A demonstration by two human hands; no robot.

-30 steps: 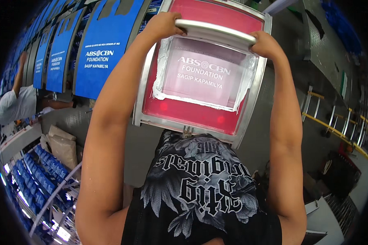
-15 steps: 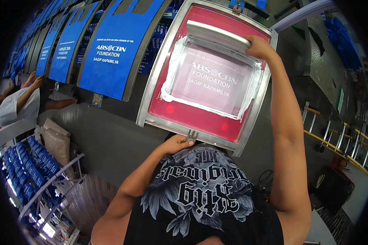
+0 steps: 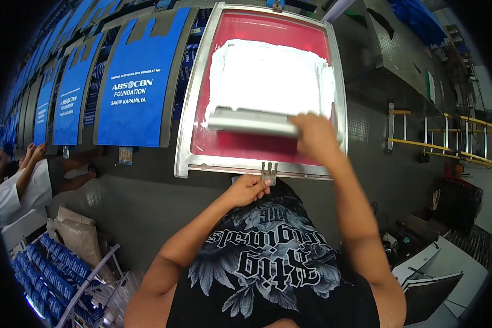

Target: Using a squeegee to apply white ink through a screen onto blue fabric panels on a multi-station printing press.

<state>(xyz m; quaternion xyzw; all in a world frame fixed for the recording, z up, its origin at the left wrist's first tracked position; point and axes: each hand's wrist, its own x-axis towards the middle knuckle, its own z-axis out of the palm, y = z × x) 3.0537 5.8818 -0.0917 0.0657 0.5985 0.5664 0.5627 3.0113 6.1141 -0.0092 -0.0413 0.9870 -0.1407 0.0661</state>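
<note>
A screen printing frame (image 3: 186, 128) with a metal rim and red mesh lies in front of me. White ink (image 3: 270, 79) covers a broad patch of its mesh. My right hand (image 3: 318, 136) grips the right end of a long metal-handled squeegee (image 3: 251, 121), which lies across the near edge of the ink. The hand is slightly blurred. At the frame's near edge, my left hand (image 3: 249, 189) pinches a small metal bracket (image 3: 268, 172) between thumb and fingers.
Blue printed bags (image 3: 134, 76) lie on boards in a row to the left. Further left, another person's hands (image 3: 34, 154) touch a bag. A yellow-railed ladder (image 3: 443, 131) lies at the right, below a metal table (image 3: 404, 60). A rack (image 3: 87, 284) with blue bags stands lower left.
My right hand has drawn the squeegee toward me, from the mesh's far side to its near side. White ink now covers the formerly see-through lettered area. My left hand keeps its bracket hold.
</note>
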